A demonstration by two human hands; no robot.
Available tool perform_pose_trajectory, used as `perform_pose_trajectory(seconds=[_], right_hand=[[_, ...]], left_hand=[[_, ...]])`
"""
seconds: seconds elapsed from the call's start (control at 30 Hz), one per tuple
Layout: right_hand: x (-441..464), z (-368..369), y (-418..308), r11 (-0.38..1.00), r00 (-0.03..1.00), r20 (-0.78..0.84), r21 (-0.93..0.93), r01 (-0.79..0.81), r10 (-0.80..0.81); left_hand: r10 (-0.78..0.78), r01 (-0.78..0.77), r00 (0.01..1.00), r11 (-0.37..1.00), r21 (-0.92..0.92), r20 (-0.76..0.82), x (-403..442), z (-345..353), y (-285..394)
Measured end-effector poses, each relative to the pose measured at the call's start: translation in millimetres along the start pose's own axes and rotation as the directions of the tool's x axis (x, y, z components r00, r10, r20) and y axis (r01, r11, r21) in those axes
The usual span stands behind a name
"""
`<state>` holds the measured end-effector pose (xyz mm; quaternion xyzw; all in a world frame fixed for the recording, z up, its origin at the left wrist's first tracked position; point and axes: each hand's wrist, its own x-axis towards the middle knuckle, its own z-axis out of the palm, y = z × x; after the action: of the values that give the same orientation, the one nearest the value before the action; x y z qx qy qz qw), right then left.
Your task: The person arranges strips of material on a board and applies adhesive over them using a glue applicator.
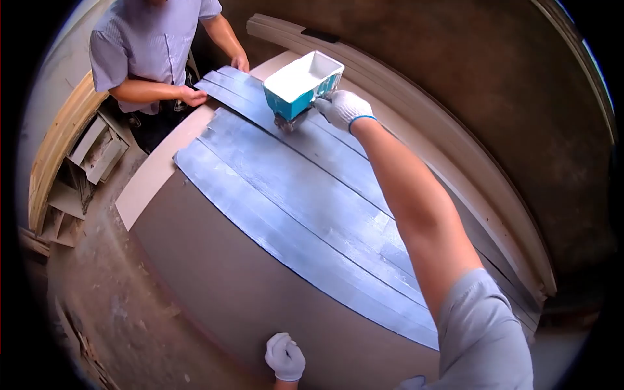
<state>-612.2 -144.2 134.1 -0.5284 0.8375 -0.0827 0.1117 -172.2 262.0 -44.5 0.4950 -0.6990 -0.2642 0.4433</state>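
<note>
My right hand (344, 109), in a white knit glove with a blue cuff, is closed on the handle of a teal glue applicator (296, 97). Its open box is white inside and sits over the far end of several long blue-grey strips (279, 188). The strips lie side by side and look wet and shiny. My left hand (285, 357), also in a white glove, is curled above the near part of the brown board (214, 234); nothing shows in it.
Across the table a person (153, 52) in a light shirt has both hands at the strips' far ends. A pale board (156, 169) lies under those ends. Long pale boards (416, 123) run along the right. Wood offcuts (97, 153) stand at the left.
</note>
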Motion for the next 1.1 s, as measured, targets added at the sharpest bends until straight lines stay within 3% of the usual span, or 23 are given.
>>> perform_pose_trajectory(seconds=[0.07,0.13,0.23,0.3,0.33,0.6,0.67,0.8,0.87,0.97,1.0,1.07,1.1], right_hand=[[-19.7,0.7,11.5,0.999,1.0,-0.027,0.027,0.016,-0.015],[-33.3,-4.8,35.3,1.0,0.999,0.05,-0.011,-0.014,0.014],[-76.7,-7.7,72.5,0.993,0.999,0.023,-0.11,0.036,-0.034],[-100.3,1.0,125.4,0.976,0.994,0.104,-0.219,-0.013,0.036],[-120.4,0.2,152.9,0.966,0.993,0.109,-0.256,-0.019,0.048],[-340.1,-31.9,387.0,0.9,0.966,0.063,-0.383,-0.209,0.251],[-408.2,-42.0,441.4,0.903,0.969,0.007,-0.365,-0.228,0.247],[-529.8,-52.0,573.6,0.882,0.953,-0.023,-0.373,-0.289,0.303],[-580.8,-54.9,639.6,0.871,0.952,0.006,-0.405,-0.277,0.305],[-668.6,-67.5,724.2,0.858,0.935,-0.005,-0.395,-0.328,0.355],[-699.8,-71.3,751.9,0.853,0.936,0.008,-0.414,-0.316,0.351],[-761.3,-70.1,808.1,0.841,0.919,-0.005,-0.401,-0.362,0.393],[-794.3,-75.6,826.5,0.828,0.905,-0.025,-0.395,-0.399,0.424]], left_hand=[[0.006,-0.006,0.999,1.0,0.0,0.036,-15.0,-1.0,-15.4],[-0.035,0.034,0.999,0.999,0.009,0.008,-15.9,2.2,-14.6],[0.038,-0.04,0.999,0.998,0.056,0.027,-9.3,1.9,-13.4],[0.076,-0.079,0.996,0.995,0.067,0.05,-15.5,0.6,-10.9],[0.018,-0.019,0.999,0.998,0.052,0.036,-18.5,1.1,-12.0],[-0.114,0.112,0.993,0.99,0.088,0.014,-43.7,1.9,-10.0],[-0.2,0.202,0.976,0.979,0.018,-0.081,-75.5,16.5,8.1],[-0.296,0.288,0.955,0.943,-0.165,-0.023,-190.8,51.7,91.5],[-0.012,0.004,0.997,0.994,0.105,0.077,-251.3,69.5,117.9],[0.021,-0.042,0.996,0.969,0.242,0.089,-281.9,74.1,130.5],[-0.034,0.026,0.998,0.985,0.169,0.049,-283.4,79.8,140.5],[0.112,-0.157,0.985,0.906,0.393,0.135,-283.0,79.2,130.9],[0.112,-0.156,0.985,0.908,0.389,0.132,-282.0,79.2,128.8]])
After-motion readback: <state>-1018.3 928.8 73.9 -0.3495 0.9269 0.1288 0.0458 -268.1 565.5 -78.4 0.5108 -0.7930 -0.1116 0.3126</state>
